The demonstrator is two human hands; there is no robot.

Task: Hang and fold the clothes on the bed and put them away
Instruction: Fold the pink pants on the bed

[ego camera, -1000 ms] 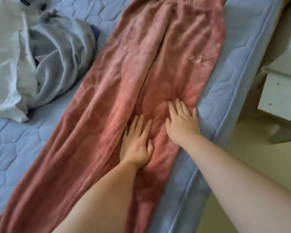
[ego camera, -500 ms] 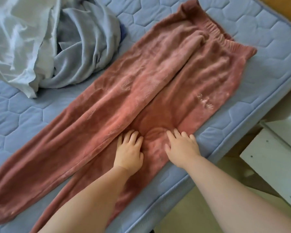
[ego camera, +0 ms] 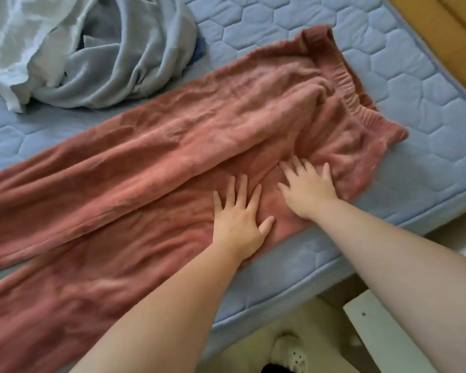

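We read this as early in the job: flattening stage on the first garment, no fold made yet.

Pink fleece trousers lie spread across the bed, waistband toward the upper right of the frame, legs running off the left edge. One leg overlaps the other along the middle; surface is wrinkled near the waistband.

Left hand lies flat on the trousers at centre frame, palm down, fingers splayed, gripping nothing. Right hand is just beside it to the right, also flat and open on the fabric, no grip on anything. Both sit near the crotch seam, close to the lower edge of the mattress.

Upper left of the frame: a crumpled heap, white garment over a grey-blue garment, untouched as far as we can tell, not folded or hung. A darker blue scrap shows at the heap's right edge; possibly a third item, too little visible to say.

Left to do, in our judgement: fold the trousers, sort the heap, hang or fold each piece, put everything away. No hangers or wardrobe in view. White furniture sits at the lower right, beside the bed.
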